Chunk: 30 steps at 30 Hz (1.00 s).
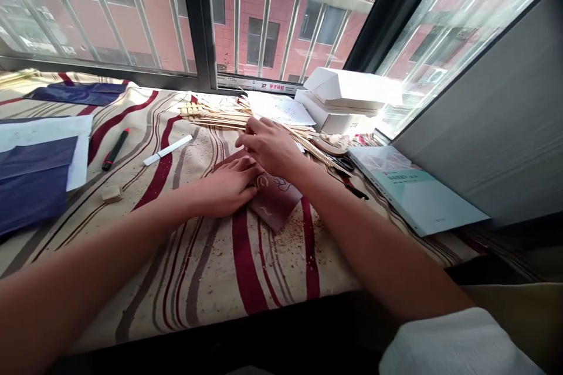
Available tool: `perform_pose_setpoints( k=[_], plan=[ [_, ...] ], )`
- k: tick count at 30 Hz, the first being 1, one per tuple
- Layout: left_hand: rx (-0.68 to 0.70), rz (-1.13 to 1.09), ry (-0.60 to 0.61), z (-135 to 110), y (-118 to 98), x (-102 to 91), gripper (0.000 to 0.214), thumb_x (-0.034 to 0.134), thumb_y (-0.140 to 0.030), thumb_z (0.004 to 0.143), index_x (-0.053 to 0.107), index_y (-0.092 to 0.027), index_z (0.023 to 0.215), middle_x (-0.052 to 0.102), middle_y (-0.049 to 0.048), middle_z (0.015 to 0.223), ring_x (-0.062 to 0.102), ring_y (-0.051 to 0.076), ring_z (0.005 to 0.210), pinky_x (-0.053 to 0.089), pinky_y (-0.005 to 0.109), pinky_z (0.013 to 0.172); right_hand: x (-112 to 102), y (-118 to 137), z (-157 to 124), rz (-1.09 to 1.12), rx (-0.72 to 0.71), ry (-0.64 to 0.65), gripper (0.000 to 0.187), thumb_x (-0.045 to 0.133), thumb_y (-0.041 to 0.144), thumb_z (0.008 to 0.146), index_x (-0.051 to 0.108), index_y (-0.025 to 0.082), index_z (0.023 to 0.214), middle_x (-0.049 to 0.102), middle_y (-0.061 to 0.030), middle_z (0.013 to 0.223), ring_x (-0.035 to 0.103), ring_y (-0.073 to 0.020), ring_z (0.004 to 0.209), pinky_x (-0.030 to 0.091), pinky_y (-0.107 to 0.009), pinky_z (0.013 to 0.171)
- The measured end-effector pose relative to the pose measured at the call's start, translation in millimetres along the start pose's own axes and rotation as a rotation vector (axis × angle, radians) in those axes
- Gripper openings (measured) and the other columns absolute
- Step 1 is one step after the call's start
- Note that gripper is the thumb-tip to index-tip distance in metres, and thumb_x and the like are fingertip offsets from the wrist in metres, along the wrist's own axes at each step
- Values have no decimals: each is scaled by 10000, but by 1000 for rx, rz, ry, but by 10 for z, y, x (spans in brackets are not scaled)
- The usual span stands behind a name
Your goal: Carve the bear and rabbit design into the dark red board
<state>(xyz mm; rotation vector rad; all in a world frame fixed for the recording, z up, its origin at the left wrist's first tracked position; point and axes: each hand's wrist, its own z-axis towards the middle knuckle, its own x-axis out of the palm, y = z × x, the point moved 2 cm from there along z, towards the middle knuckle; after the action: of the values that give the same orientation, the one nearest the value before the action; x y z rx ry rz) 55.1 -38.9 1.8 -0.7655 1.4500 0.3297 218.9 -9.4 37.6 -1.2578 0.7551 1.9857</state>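
My left hand (225, 186) lies palm down on a dark reddish-brown sheet (276, 202), possibly sandpaper, with pale dust scattered around it. My right hand (268, 146) is curved just above a pile of thin wooden sticks (220, 117), its fingertips at the pile's near edge. Whether those fingers hold a stick is hidden from this angle. Both hands are over a cream cloth (211, 281) with wavy red and grey stripes.
Black-handled scissors (342, 163) and a pale wooden piece (331, 143) lie right of the sticks. Beyond are white boxes (338, 102) and papers (281, 109). A book (409, 184), markers (115, 149) and dark blue sheets (33, 184) lie nearby, below a barred window (281, 12).
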Motion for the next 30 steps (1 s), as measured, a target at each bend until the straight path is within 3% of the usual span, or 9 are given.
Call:
perform_pose_setpoints(
  k=[4,7,9,13,16,18,21,25,30],
  plan=[
    [-2,33,33,41,26,53,943,503,-749,1060,367,-126,1754,214,222,1871,195,436,1744,212,597,1423,96,-104,-4,-10,37,103,326,613,165,1094,822,160,1343,723,-191,1259,620,-331,1208,455,-439,1029],
    [45,67,-14,46,69,24,734,463,-557,1131,437,-123,1722,326,197,1839,263,363,1737,213,538,1434,52,-174,-34,25,29,154,394,621,174,1084,777,166,1445,759,-180,1232,667,-327,1176,494,-458,1046],
    [34,69,-17,30,64,0,678,435,-489,1147,465,-114,1711,355,194,1827,289,354,1730,236,533,1430,-92,-214,-124,49,27,150,453,615,152,1067,735,176,1503,765,-176,1311,682,-330,1227,505,-481,1091],
    [-45,63,74,14,0,-3,928,551,-720,1067,360,-159,1781,214,184,1877,202,393,1755,215,553,1433,-562,-319,-636,61,82,49,453,545,213,1095,683,206,1527,725,-149,1480,652,-323,1386,506,-499,1162],
    [-2,69,43,50,70,-14,825,494,-638,1093,420,-147,1752,314,167,1851,291,360,1730,242,530,1429,-774,-378,-1226,40,170,23,368,534,358,1123,741,215,1391,764,-138,1384,700,-322,1306,557,-484,1091],
    [-2,77,-18,76,202,-37,719,418,-534,1110,515,-122,1691,430,172,1796,396,346,1680,309,516,1406,-751,-398,-1578,12,241,28,397,525,394,1127,723,202,1413,772,-153,1353,727,-334,1248,591,-492,1022],
    [-32,111,-50,75,400,-69,689,390,-473,1089,592,-94,1627,495,196,1749,475,363,1626,351,532,1383,-530,-414,-1875,-29,316,40,400,565,399,1110,724,166,1393,793,-173,1272,751,-355,1174,612,-515,977],
    [23,138,-23,14,476,-90,739,396,-605,1103,590,-138,1641,489,188,1756,460,376,1632,354,537,1375,-261,-372,-1888,-63,323,33,366,538,298,1090,719,141,1366,777,-188,1246,738,-371,1164,591,-547,1010],
    [79,134,75,-67,468,-89,872,426,-767,1097,453,-187,1748,261,183,1865,255,401,1739,241,563,1415,-327,-73,-1919,-70,277,-19,323,396,251,1126,701,162,1188,731,-161,1132,736,-299,1022,602,-452,922]
  ],
)
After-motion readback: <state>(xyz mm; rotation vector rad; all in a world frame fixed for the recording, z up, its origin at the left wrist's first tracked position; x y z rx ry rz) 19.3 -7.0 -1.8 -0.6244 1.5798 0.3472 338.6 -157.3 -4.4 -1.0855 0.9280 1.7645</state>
